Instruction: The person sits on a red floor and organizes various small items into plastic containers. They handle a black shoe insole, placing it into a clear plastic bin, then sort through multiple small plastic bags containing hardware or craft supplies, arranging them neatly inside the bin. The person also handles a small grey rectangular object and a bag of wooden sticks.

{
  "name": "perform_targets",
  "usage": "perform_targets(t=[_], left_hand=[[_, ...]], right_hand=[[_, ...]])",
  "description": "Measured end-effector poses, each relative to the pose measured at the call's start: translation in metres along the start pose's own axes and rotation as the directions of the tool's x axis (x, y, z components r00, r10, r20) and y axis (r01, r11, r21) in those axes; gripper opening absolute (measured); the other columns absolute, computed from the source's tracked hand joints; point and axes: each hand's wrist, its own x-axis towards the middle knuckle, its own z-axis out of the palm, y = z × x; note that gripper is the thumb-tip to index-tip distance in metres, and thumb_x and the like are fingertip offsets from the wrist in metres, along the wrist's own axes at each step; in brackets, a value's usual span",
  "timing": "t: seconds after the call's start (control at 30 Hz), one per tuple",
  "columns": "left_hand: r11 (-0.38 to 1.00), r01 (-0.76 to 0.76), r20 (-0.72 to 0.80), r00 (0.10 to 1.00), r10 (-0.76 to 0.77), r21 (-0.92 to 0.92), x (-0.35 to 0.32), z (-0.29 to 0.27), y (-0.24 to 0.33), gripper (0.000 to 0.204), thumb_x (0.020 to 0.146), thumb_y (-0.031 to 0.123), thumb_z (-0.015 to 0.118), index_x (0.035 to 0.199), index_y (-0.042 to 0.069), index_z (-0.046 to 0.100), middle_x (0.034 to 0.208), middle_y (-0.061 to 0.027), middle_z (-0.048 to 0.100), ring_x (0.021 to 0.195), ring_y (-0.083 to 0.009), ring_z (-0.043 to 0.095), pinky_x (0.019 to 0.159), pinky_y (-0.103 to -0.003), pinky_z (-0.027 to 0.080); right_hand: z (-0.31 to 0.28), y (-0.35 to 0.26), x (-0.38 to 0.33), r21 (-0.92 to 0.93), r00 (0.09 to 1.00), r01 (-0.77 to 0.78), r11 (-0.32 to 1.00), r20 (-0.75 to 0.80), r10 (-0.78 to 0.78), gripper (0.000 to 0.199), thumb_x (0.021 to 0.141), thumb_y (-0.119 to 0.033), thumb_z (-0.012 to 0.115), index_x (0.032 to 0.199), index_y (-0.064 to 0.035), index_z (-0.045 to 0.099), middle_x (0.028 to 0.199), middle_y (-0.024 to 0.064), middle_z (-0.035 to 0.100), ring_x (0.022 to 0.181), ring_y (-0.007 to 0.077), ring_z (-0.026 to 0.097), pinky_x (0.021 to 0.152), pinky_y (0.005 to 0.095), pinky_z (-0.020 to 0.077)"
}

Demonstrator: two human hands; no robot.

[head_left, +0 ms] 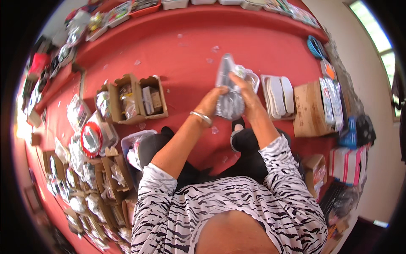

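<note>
In front of me I hold a long grey packet point(229, 95) in shiny clear plastic, rounded at its far end. Its contents are blurred and I cannot tell their kind. My left hand point(210, 103), with a silver bangle at the wrist, is closed on the packet's left side. From the right, my right hand point(248, 96) grips it too, the fingers lying over its upper part. Partly hidden behind the right hand is a small white basket point(256, 81) with pale things in it. Right of that, white insoles point(275, 97) lie stacked in a shallow box.
Open cardboard boxes point(138, 119) of packaged goods stand on the red floor point(186, 55) to the left. More boxes and bags crowd the lower left. A brown carton point(311, 110) stands at right. Trays point(175, 4) line the far ledge. Small clear plastic scraps point(215, 49) dot the floor.
</note>
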Motion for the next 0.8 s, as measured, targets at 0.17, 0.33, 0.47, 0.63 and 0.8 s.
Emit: perform_targets(t=[0.17,0.33,0.47,0.63,0.8], left_hand=[[0.989,0.131,-0.113,0.984,-0.138,-0.064,0.007,-0.024,-0.009,0.046,0.081,0.041,0.055,0.109,0.005,0.054,0.097,-0.0086,0.063,0.085,-0.0222,0.063,0.079,-0.039,0.052],[0.979,0.171,-0.147,0.971,-0.186,-0.110,0.008,-0.002,-0.018,0.040,0.086,0.041,0.049,0.106,0.006,0.054,0.091,-0.0068,0.064,0.082,-0.0201,0.064,0.075,-0.037,0.053],[0.987,0.123,-0.117,0.984,-0.135,-0.108,0.009,-0.009,-0.017,0.040,0.084,0.041,0.052,0.107,0.008,0.055,0.098,-0.0061,0.063,0.090,-0.0212,0.062,0.081,-0.040,0.050],[0.988,0.097,-0.191,0.974,-0.120,-0.123,0.017,-0.013,-0.026,0.043,0.085,0.045,0.051,0.109,0.010,0.054,0.099,-0.0064,0.062,0.092,-0.0225,0.061,0.083,-0.040,0.049],[0.996,0.021,-0.094,0.995,-0.029,-0.087,0.018,-0.008,-0.029,0.051,0.088,0.049,0.045,0.115,0.007,0.051,0.106,-0.0079,0.060,0.097,-0.0223,0.059,0.086,-0.038,0.047]], right_hand=[[-0.018,0.038,0.032,0.161,0.957,-0.279,0.947,0.132,0.260,0.027,0.080,-0.025,0.065,0.093,-0.0032,0.058,0.079,0.0076,0.062,0.068,0.0173,0.062,0.063,0.0334,0.0521],[-0.042,0.065,0.049,0.343,0.945,-0.328,0.880,0.142,0.296,0.021,0.077,-0.017,0.067,0.088,-0.0006,0.059,0.076,0.0094,0.063,0.065,0.0186,0.062,0.061,0.0327,0.0521],[-0.037,0.061,0.048,0.258,0.971,-0.239,0.936,0.083,0.225,0.018,0.072,-0.011,0.067,0.083,0.0020,0.062,0.075,0.0107,0.063,0.064,0.0192,0.062,0.058,0.0312,0.0506],[-0.035,0.058,0.044,0.293,0.968,-0.219,0.931,-0.057,0.246,0.015,0.075,-0.008,0.064,0.083,0.0039,0.061,0.074,0.0106,0.063,0.063,0.0185,0.062,0.058,0.0330,0.0499],[-0.038,0.047,0.035,0.253,0.979,-0.135,0.958,-0.116,0.169,0.027,0.069,-0.007,0.066,0.089,0.0109,0.060,0.077,0.0146,0.062,0.065,0.0214,0.062,0.056,0.0346,0.0492]])
